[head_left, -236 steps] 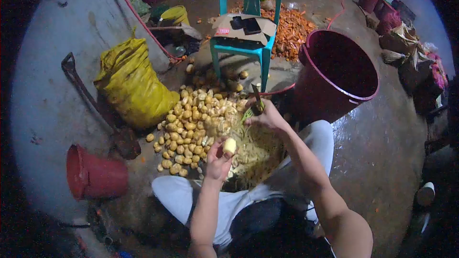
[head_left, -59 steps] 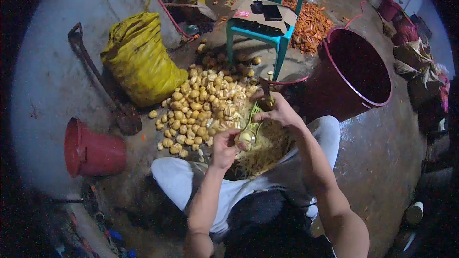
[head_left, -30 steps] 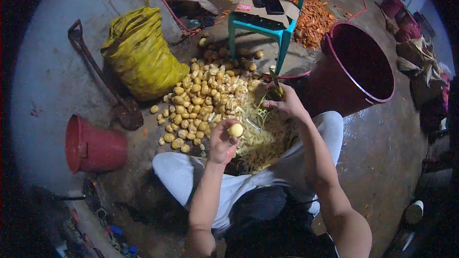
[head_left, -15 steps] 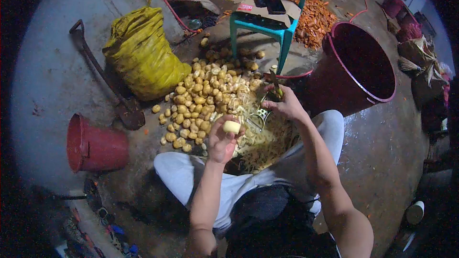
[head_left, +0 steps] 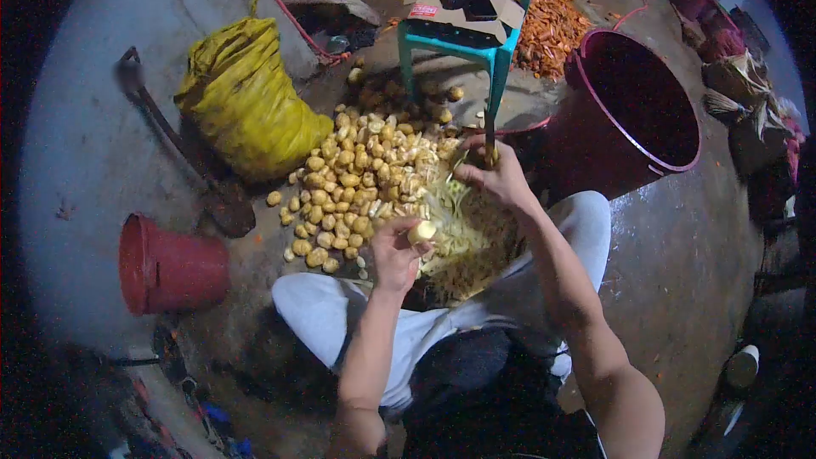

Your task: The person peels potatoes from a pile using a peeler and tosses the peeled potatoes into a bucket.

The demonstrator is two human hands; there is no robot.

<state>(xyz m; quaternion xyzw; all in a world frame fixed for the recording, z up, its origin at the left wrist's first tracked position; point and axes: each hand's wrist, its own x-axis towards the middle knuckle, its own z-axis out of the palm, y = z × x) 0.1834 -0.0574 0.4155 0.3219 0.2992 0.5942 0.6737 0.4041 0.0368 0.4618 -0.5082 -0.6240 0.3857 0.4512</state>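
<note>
My left hand (head_left: 395,259) is gripping a pale potato (head_left: 422,232) at its fingertips; my right hand (head_left: 500,177) is clasping a narrow dark tool (head_left: 490,132), and a potato heap (head_left: 344,174) is lying beyond my left fingers.

Chair (head_left: 501,70) ahead; free floor (head_left: 680,289) rightward

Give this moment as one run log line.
left hand: holds peeled potato | right hand: holds slim tool | floor: potato pile

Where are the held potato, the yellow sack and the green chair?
Held potato (head_left: 422,231), head view: its pale surface.
Yellow sack (head_left: 255,102), head view: its bulging side.
Green chair (head_left: 500,78), head view: a front leg.
</note>
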